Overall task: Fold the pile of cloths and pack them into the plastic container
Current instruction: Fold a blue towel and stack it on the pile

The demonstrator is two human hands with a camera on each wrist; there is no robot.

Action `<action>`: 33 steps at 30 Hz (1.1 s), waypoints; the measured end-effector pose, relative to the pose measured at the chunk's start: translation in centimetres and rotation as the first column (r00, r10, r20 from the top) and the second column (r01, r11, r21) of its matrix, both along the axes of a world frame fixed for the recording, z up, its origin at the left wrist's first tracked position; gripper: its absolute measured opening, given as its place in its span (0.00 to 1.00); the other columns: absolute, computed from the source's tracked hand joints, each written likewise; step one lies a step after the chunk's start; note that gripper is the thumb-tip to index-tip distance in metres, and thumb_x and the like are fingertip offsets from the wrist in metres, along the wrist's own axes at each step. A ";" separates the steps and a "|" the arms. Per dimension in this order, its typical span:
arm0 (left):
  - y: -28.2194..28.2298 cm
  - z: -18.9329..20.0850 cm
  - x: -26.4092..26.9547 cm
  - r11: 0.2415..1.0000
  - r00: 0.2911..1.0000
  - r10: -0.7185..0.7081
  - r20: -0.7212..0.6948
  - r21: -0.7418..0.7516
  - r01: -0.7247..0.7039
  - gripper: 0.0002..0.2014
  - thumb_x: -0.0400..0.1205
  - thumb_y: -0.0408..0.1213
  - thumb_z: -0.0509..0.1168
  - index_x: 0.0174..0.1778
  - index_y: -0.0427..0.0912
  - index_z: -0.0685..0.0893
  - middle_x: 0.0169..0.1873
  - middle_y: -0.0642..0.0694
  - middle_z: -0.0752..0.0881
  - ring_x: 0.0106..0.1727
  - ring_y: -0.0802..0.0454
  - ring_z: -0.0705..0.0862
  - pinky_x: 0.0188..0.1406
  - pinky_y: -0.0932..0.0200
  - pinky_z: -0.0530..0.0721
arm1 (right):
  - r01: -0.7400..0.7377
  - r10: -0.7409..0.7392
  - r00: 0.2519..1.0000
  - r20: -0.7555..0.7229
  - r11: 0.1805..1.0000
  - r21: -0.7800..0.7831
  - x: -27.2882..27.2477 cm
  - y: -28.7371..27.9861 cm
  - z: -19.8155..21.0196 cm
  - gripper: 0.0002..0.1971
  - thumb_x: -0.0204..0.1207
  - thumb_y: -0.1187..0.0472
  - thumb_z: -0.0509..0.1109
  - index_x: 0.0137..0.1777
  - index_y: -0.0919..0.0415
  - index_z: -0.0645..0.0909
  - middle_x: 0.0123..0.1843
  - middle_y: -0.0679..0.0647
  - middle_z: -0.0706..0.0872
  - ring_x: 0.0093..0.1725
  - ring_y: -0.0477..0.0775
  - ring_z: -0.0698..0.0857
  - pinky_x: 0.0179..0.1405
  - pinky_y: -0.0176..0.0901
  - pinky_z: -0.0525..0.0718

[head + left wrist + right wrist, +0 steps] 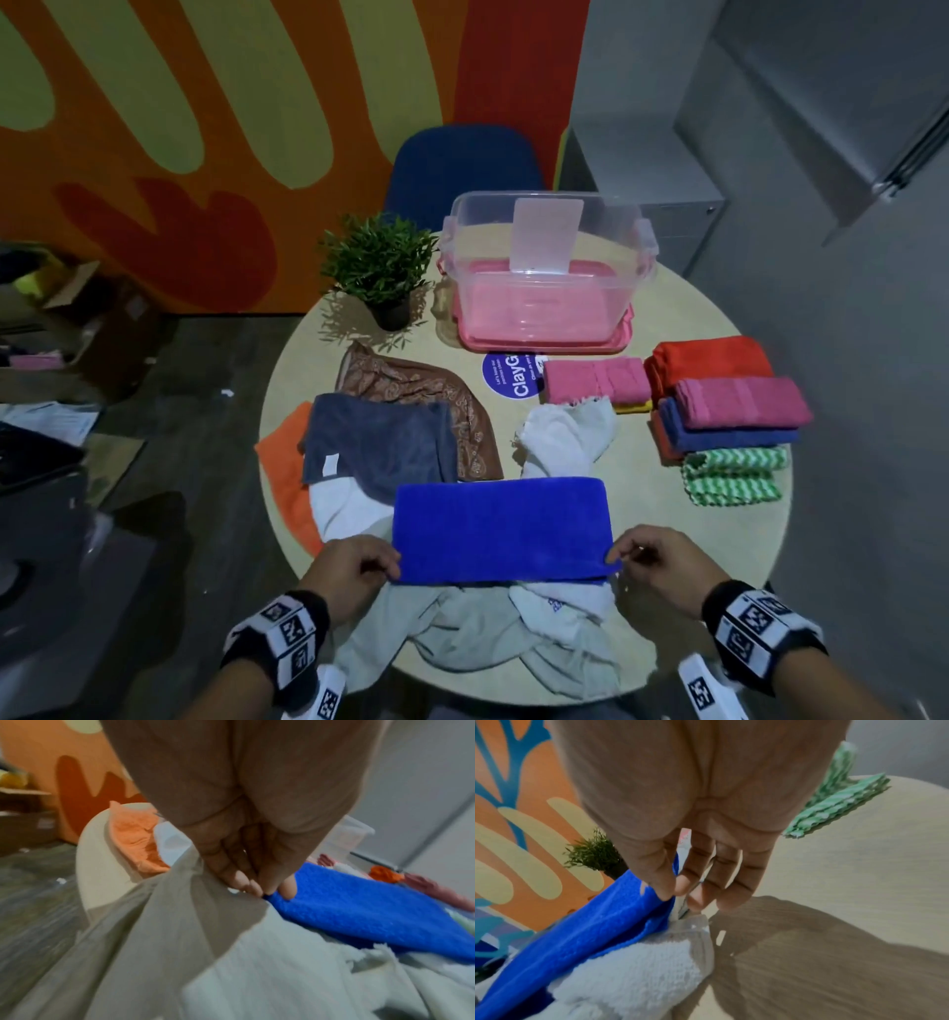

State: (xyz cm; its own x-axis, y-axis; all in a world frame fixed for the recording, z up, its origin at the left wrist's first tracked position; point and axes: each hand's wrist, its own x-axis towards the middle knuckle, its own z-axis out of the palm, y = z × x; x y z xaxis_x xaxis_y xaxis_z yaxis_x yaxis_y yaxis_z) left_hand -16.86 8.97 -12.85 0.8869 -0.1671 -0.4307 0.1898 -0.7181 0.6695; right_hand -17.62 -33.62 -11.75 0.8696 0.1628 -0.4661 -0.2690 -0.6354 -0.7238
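Nearest me, at six o'clock, my left hand [354, 565] pinches the near left corner of the blue cloth [500, 529] and my right hand [662, 562] pinches its near right corner. I see it lying folded flat over crumpled pale cloths [477, 637]. Folded cloths [719, 411] are stacked at two o'clock. The plastic container [544, 267] stands open at twelve.
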 end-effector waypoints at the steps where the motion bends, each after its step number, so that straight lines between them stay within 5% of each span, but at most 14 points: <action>1: -0.3 0.1 0.2 0.997 0.998 -0.054 -0.021 0.061 0.056 0.21 0.73 0.19 0.65 0.31 0.53 0.90 0.47 0.57 0.89 0.51 0.65 0.85 0.60 0.70 0.80 | -0.021 0.021 0.999 -0.029 0.999 -0.032 0.1 0.1 -0.3 0.19 0.76 0.76 0.68 0.37 0.49 0.88 0.44 0.49 0.90 0.43 0.43 0.87 0.44 0.27 0.81; 5: -1.8 1.5 1.7 0.992 1.000 -0.009 0.000 0.128 0.008 0.16 0.74 0.24 0.62 0.33 0.50 0.87 0.42 0.55 0.87 0.47 0.57 0.85 0.48 0.65 0.81 | 0.081 -0.083 0.994 -0.073 0.996 -0.027 0.6 1.2 -0.8 0.09 0.74 0.71 0.70 0.45 0.56 0.78 0.45 0.56 0.87 0.43 0.54 0.86 0.47 0.43 0.84; 9: -4.7 3.4 4.3 0.995 0.977 0.035 0.212 0.085 -0.054 0.12 0.79 0.27 0.63 0.40 0.51 0.82 0.44 0.53 0.84 0.46 0.56 0.82 0.47 0.64 0.76 | 0.125 -0.118 0.977 -0.175 0.992 0.028 1.8 2.6 -1.3 0.17 0.76 0.48 0.77 0.57 0.51 0.75 0.53 0.51 0.87 0.50 0.49 0.87 0.46 0.43 0.85; 13: -8.4 4.4 6.9 0.993 0.969 -0.119 0.216 0.028 0.116 0.11 0.82 0.31 0.65 0.54 0.53 0.79 0.56 0.54 0.78 0.56 0.58 0.79 0.61 0.64 0.77 | 0.203 -0.201 0.976 -0.089 0.979 0.021 2.3 2.9 -1.1 0.09 0.74 0.58 0.79 0.43 0.58 0.81 0.46 0.59 0.90 0.47 0.57 0.89 0.52 0.57 0.88; 18: -14.4 6.2 9.1 0.904 0.887 -0.425 0.182 0.140 0.404 0.30 0.80 0.48 0.69 0.77 0.58 0.67 0.76 0.54 0.71 0.75 0.51 0.68 0.76 0.45 0.68 | 0.238 -0.249 0.968 0.023 0.947 0.218 2.0 2.9 2.7 0.08 0.78 0.66 0.74 0.42 0.58 0.77 0.38 0.46 0.87 0.40 0.50 0.86 0.47 0.56 0.84; 22: -18.5 8.9 11.0 0.849 0.849 -0.527 0.023 -0.028 0.528 0.46 0.69 0.60 0.74 0.81 0.68 0.57 0.76 0.51 0.75 0.75 0.48 0.74 0.77 0.45 0.70 | 0.105 -0.179 0.975 0.133 0.894 0.435 2.5 1.9 8.6 0.06 0.77 0.68 0.68 0.45 0.57 0.76 0.37 0.50 0.79 0.40 0.51 0.78 0.44 0.45 0.75; 25: -20.8 12.0 12.3 0.828 0.884 -0.467 0.014 -0.343 0.443 0.32 0.68 0.51 0.80 0.68 0.63 0.79 0.60 0.54 0.88 0.62 0.54 0.86 0.67 0.47 0.81 | 0.085 -0.250 0.921 0.297 0.876 0.474 3.4 -0.8 12.8 0.09 0.78 0.71 0.70 0.52 0.58 0.82 0.47 0.45 0.87 0.49 0.46 0.85 0.51 0.36 0.81; 27: -22.8 14.2 13.0 0.810 0.908 -0.404 0.114 -0.417 0.412 0.19 0.72 0.39 0.80 0.57 0.55 0.87 0.53 0.56 0.90 0.55 0.61 0.87 0.61 0.53 0.80 | 0.123 -0.339 0.867 0.366 0.856 0.501 4.0 -2.9 15.4 0.14 0.77 0.76 0.72 0.55 0.57 0.84 0.51 0.41 0.90 0.51 0.40 0.87 0.52 0.30 0.82; 30: -26.1 17.3 13.4 0.775 0.919 -0.310 0.245 -0.494 0.393 0.17 0.73 0.31 0.79 0.55 0.52 0.89 0.52 0.55 0.91 0.57 0.56 0.87 0.64 0.57 0.81 | 0.155 -0.457 0.797 0.395 0.787 0.598 4.3 -6.1 18.3 0.17 0.71 0.73 0.76 0.57 0.58 0.84 0.49 0.45 0.92 0.49 0.43 0.88 0.50 0.33 0.85; 33: -28.5 17.7 12.7 0.764 0.915 -0.296 0.276 -0.506 0.400 0.21 0.72 0.25 0.77 0.58 0.49 0.88 0.53 0.54 0.91 0.59 0.55 0.86 0.62 0.63 0.82 | 0.189 -0.475 0.803 0.360 0.775 0.603 4.0 -9.3 18.7 0.17 0.67 0.65 0.79 0.57 0.59 0.86 0.50 0.56 0.92 0.49 0.53 0.89 0.52 0.45 0.88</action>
